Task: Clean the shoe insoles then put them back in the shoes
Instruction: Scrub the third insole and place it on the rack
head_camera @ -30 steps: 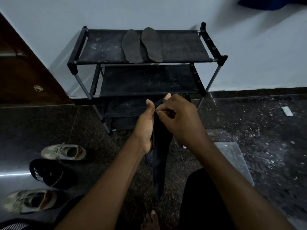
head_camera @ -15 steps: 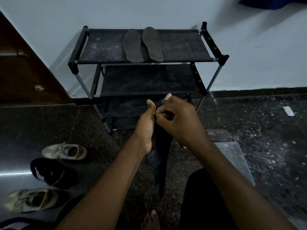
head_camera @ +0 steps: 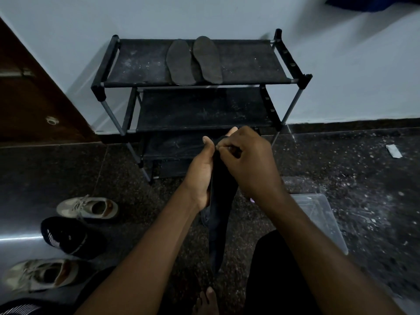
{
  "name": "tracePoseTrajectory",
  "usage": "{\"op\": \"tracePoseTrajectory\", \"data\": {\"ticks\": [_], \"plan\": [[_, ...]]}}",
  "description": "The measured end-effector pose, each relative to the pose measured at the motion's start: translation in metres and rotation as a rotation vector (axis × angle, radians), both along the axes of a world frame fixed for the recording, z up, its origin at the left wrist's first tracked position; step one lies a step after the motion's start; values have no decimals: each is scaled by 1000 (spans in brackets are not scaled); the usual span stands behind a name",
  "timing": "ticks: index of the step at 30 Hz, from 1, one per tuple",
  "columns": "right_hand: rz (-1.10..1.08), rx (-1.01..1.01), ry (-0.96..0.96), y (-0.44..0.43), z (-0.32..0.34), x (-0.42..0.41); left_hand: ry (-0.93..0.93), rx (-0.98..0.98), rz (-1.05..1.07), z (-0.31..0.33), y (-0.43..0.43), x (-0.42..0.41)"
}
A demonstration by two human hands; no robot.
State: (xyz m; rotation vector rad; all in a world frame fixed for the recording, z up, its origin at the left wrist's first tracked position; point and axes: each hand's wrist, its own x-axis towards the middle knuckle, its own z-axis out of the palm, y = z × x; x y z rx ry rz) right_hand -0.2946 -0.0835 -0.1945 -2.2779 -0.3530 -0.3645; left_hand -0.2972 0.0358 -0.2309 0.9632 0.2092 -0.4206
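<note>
Two dark grey insoles (head_camera: 180, 62) (head_camera: 208, 59) lie side by side on the top shelf of a black shoe rack (head_camera: 250, 62). In front of the rack, my left hand (head_camera: 201, 171) holds a third dark insole (head_camera: 221, 142) upright, thumb up along its edge. My right hand (head_camera: 247, 162) pinches a dark cloth (head_camera: 218, 223) against the insole's top; the cloth hangs down between my forearms. Which dark part is insole and which is cloth is hard to tell. Two beige sneakers (head_camera: 89, 206) (head_camera: 39, 275) and a black sneaker (head_camera: 66, 237) stand on the floor at left.
A clear plastic box (head_camera: 318, 214) sits on the speckled dark floor under my right forearm. A brown door (head_camera: 29, 98) is at left, and a small white scrap (head_camera: 394, 151) lies at right. My bare toes (head_camera: 205, 301) show at the bottom.
Almost nothing: both hands stay at the top of the insole, and my right fingers shift slightly along its edge.
</note>
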Motion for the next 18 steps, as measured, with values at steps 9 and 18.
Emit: {"op": "tracePoseTrajectory", "data": {"ticks": [9, 18], "plan": [[-94, 6, -12, -5, -1, 5, -21, -2, -11, 2, -4, -1], [-190, -5, -26, -6, -4, 9, 22, 62, -63, 0, -6, -2]]}}
